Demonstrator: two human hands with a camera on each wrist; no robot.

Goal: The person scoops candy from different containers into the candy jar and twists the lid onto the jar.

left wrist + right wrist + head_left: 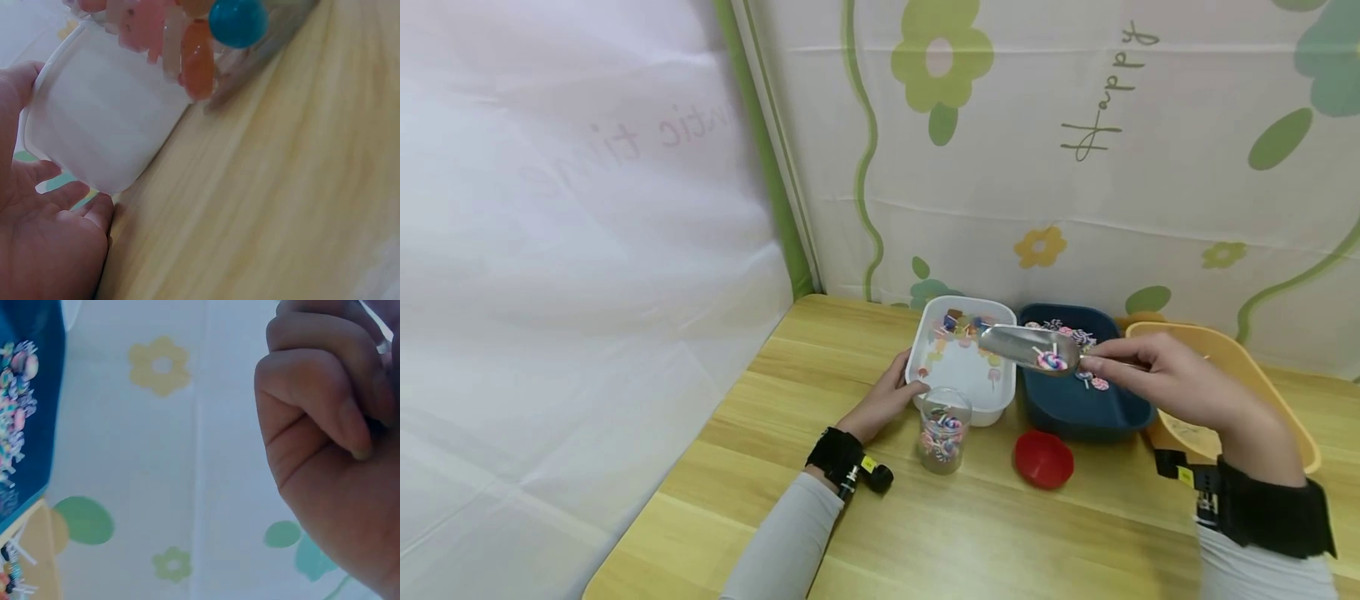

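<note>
My right hand (1180, 375) grips the handle of a metal scoop (1015, 346), raised over the white and dark blue tubs. Several pink-and-blue swirl lollipop charms (1051, 359) lie in the scoop. My left hand (887, 396) holds the white plastic tub (970, 396) at its left side, thumb at the rim and fingers along the outer wall, as the left wrist view shows of the tub wall (112, 112). Small colourful candy-like pieces (958, 325) lie in that tub. Just in front stands a clear cup (943, 462) partly filled with lollipop charms. In the right wrist view, the right hand's fingers (312, 381) are curled.
The dark blue tub (1075, 421) holds more swirl charms. To its right is a yellow tub (1292, 408), partly hidden behind the right hand. A small red bowl-like piece (1043, 460) lies on the wooden table (1000, 533). A printed curtain (970, 183) hangs behind.
</note>
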